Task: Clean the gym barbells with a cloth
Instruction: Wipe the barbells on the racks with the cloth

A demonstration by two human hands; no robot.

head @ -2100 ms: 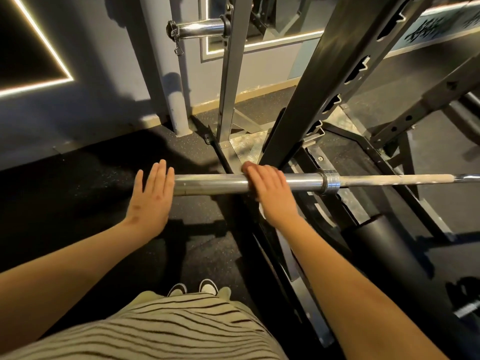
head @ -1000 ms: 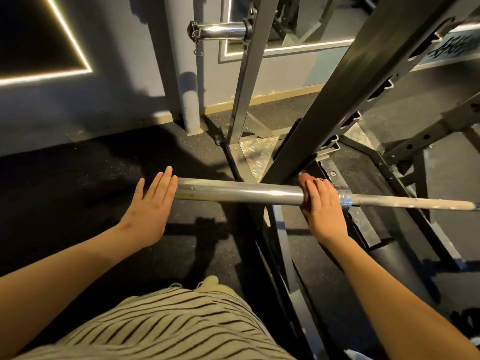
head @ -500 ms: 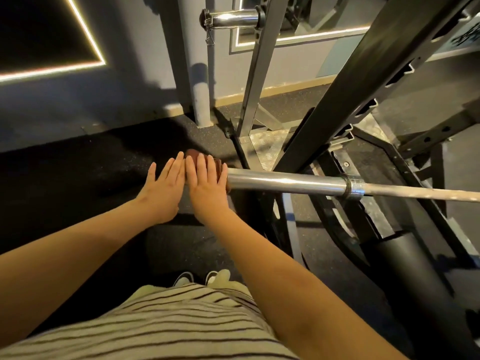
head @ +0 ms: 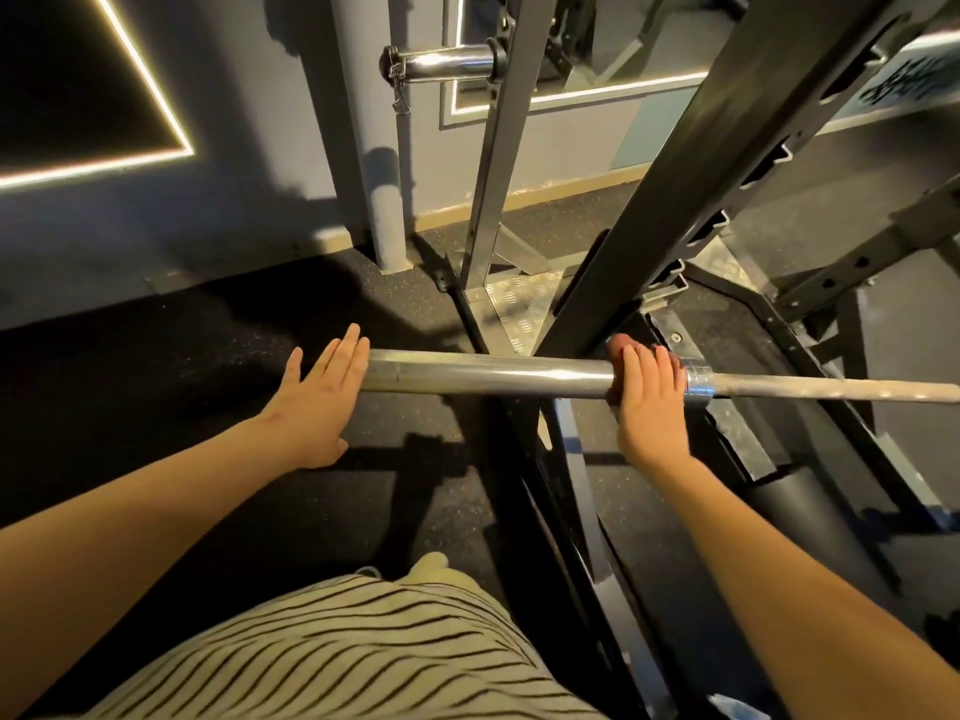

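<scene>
Dark rubber floor [head: 208, 387] fills the bottom of the room, and a grey wall [head: 249, 200] stands at the back with a thin line of light [head: 150, 80] on it.

On the left hand [head: 317, 402] the fingers [head: 349, 350] are straight and close together. Their side touches the flat end of the bar [head: 483, 374], like a stop. On the right hand [head: 649, 402] the fingers [head: 640, 358] bend over the top of the bar. They hold a red-brown cloth [head: 615, 346] down on the metal. Only small bits of cloth peek out past the fingertips.

The bar lies level in front of the person, at about hip height. Its thick shiny part runs from one hand to the other. Just beside the right hand sits a bright ring [head: 698, 380], and past it the bar gets thin and dull [head: 831, 391] and runs off the right edge.

A big black post [head: 701, 163] leans up right behind the bar, very near the right hand, so that spot is tight. A grey post [head: 498, 148] stands farther back with a short shiny peg [head: 441, 59] sticking out. To the left of the bar's end the floor is wide.

A striped shirt [head: 337, 652] and the tip of a shoe [head: 428, 563] show at the bottom.
</scene>
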